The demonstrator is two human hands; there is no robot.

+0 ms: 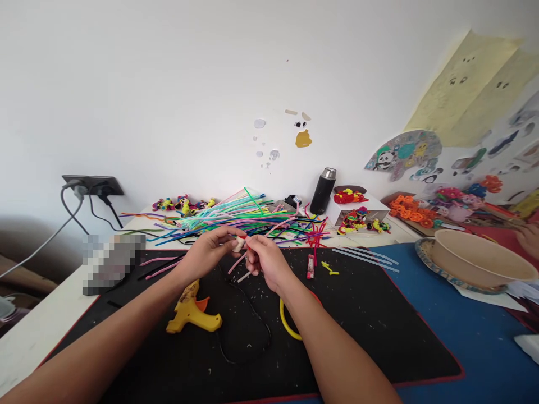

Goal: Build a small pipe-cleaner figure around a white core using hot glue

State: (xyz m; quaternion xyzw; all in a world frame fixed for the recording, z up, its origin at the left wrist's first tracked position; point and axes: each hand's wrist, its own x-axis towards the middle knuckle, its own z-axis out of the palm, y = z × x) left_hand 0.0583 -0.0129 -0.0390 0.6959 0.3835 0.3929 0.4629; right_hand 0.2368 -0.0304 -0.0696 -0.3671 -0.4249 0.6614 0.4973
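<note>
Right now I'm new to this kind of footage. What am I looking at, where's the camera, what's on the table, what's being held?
There is no machine here: a person works with two bare hands. The single picture comes from a camera worn on that person's head, looking forward and down, so both forearms reach in from the bottom edge.

The left hand and right hand meet over a black mat. Between them they pinch a small white piece with a bit of red at it, and pink pipe cleaners trail down from the grip.

On the mat lie a yellow glue gun with its black cord, a yellow loop and a small red tube. Behind is a heap of coloured pipe cleaners, a dark flask and small finished figures. At the right stands a shallow bowl, and another person's hand shows at the edge.
</note>
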